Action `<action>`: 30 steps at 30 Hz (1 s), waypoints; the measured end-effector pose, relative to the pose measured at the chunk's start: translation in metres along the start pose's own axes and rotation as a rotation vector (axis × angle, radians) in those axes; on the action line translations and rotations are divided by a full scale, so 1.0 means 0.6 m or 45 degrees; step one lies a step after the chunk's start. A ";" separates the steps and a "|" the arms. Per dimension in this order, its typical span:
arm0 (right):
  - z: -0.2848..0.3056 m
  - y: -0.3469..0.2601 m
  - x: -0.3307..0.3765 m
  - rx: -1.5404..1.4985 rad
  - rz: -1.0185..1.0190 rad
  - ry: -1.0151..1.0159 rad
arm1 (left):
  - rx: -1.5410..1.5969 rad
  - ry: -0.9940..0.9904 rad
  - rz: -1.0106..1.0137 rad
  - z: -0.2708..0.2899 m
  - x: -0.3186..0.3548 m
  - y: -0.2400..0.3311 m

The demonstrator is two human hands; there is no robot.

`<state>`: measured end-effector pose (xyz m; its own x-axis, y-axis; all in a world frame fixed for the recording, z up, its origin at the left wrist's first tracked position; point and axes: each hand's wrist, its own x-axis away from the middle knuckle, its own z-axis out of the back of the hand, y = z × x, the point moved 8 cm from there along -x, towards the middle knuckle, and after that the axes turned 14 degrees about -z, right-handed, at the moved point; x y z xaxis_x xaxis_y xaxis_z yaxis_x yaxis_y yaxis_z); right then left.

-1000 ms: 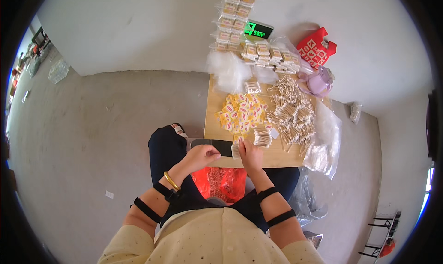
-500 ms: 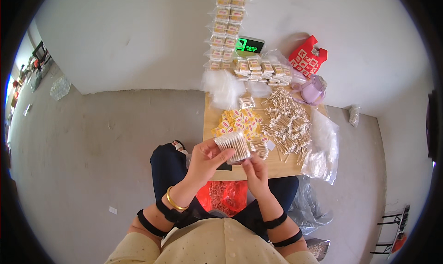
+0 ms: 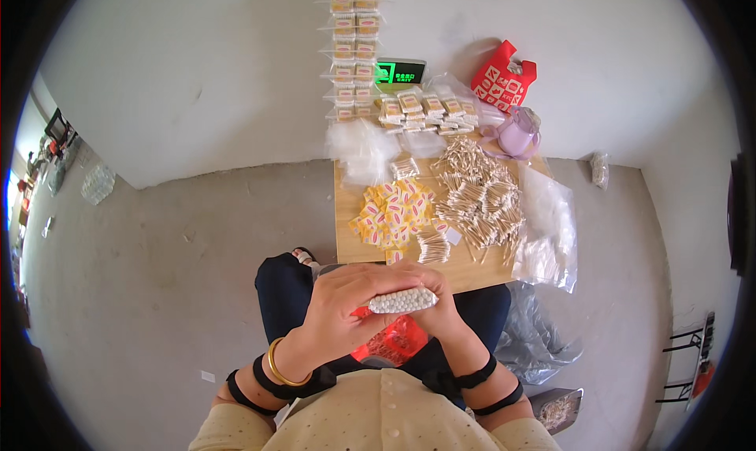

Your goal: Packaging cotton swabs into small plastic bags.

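Both of my hands are closed around a pack of cotton swabs point(image 3: 403, 300) in front of my chest, just off the table's near edge. Its white cotton tips face up. My left hand point(image 3: 335, 297) wraps it from the left, fingers across its far side. My right hand point(image 3: 438, 312) grips the pack's right end. Beyond them on the wooden table point(image 3: 349, 246) lie a heap of yellow-and-white cards point(image 3: 394, 212), a small bunch of swabs point(image 3: 433, 247) and a large pile of loose swabs point(image 3: 482, 203).
Clear bags point(image 3: 362, 148) and filled swab packs point(image 3: 429, 111) lie at the back, beside a tall double stack of packs point(image 3: 344, 49). A lilac container point(image 3: 516, 137) and red bag point(image 3: 504, 77) stand back right. Plastic film point(image 3: 547, 230) overhangs the right edge. Below are a red bag point(image 3: 394, 341) and grey bin point(image 3: 557, 412).
The pack has come down toward my body and tipped, so its tips face up instead of the swabs' sides. My right hand has moved from its lower corner to around its right end. The view shifted.
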<state>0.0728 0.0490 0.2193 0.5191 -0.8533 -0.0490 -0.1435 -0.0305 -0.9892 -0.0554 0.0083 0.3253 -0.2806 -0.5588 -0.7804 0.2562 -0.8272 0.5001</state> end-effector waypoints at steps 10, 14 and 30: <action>-0.006 -0.029 0.002 0.131 -0.044 0.002 | 0.187 -0.067 0.025 -0.015 0.003 0.012; 0.005 -0.131 0.016 0.554 0.156 0.215 | -0.014 0.008 -0.084 0.004 -0.018 0.023; 0.001 -0.186 0.054 0.871 0.433 0.147 | -0.013 -0.074 -0.027 0.014 -0.016 0.041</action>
<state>0.1063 0.0252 0.3279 0.4433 -0.8082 -0.3876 0.2929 0.5394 -0.7895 -0.0541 -0.0075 0.3480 -0.3395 -0.5438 -0.7675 0.2588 -0.8384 0.4796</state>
